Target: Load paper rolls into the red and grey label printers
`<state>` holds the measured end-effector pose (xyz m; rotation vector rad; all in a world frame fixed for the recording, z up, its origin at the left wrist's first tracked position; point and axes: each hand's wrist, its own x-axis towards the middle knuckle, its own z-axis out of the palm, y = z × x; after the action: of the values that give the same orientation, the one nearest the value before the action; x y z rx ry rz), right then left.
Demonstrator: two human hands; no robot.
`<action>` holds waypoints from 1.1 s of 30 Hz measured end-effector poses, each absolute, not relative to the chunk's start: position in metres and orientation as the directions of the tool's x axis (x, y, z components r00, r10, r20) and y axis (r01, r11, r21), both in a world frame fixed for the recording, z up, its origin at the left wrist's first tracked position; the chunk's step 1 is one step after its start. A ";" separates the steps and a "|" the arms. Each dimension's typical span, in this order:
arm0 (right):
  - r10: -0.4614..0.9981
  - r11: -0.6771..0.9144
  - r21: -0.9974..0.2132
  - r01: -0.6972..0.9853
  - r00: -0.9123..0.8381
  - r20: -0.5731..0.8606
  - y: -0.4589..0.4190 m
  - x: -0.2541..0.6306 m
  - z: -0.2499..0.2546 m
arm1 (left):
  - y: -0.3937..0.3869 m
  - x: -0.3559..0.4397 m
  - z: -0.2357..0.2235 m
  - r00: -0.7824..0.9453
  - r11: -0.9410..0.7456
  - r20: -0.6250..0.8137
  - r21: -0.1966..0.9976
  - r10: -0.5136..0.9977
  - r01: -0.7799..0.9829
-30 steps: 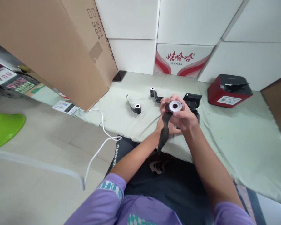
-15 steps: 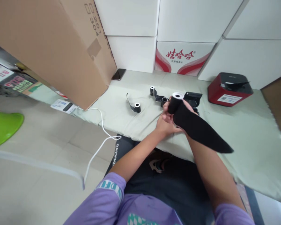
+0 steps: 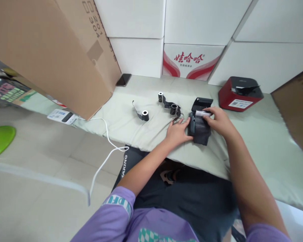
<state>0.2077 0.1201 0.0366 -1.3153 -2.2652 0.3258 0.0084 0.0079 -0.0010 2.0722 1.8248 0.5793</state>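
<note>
My right hand (image 3: 218, 122) is closed on a small paper roll (image 3: 201, 113), pinched at its right end, within the small black printer (image 3: 192, 124). The printer's lid (image 3: 202, 103) stands raised at the back. From the roll a dark strip of paper (image 3: 202, 137) hangs forward over the printer's front toward the table edge. My left hand (image 3: 178, 134) lies with its fingers spread on the cloth, fingertips and thumb against the printer's left side. Just beyond it are a curled dark strip with a loose roll (image 3: 174, 109) and another roll (image 3: 160, 97).
A dark roll (image 3: 145, 115) with a loose tail lies farther left. A red and black box-shaped device (image 3: 239, 94) stands at right. White cartons (image 3: 136, 55) line the back; a tall cardboard box (image 3: 65, 50) stands at left, with a phone (image 3: 123, 80) beside it. A white cable (image 3: 107, 131) hangs off the edge.
My right hand has lowered the roll into the open printer, and its strip now hangs forward. My left hand has shifted to the printer's left side with fingers spread. The view has moved slightly right.
</note>
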 end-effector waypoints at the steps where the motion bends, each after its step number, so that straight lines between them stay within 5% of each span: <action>1: 0.863 0.503 -0.439 0.744 -0.405 0.303 0.122 0.204 0.034 | 0.008 0.008 -0.001 0.106 -0.139 0.095 0.492 0.990 0.859; 13: 0.925 0.333 -0.269 0.904 -0.258 0.278 0.113 0.187 0.035 | 0.008 0.009 -0.001 0.092 -0.110 0.060 0.486 0.994 0.867; 20: 0.864 0.475 -0.172 0.863 -0.419 0.280 0.114 0.190 0.041 | 0.007 0.010 -0.001 0.087 -0.119 0.087 0.499 0.992 0.858; 29: 0.837 0.541 -0.294 0.788 -0.470 0.282 0.122 0.190 0.038 | 0.007 0.009 -0.001 0.097 -0.126 0.087 0.468 0.991 0.875; 33: 0.861 0.467 -0.443 0.765 -0.279 0.426 0.128 0.189 0.032 | 0.008 0.010 -0.002 0.096 -0.126 0.087 0.463 0.992 0.877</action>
<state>0.1893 0.1284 0.0324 -1.3441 -2.0966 0.1998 0.0096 0.0075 -0.0016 2.0855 1.8522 0.5524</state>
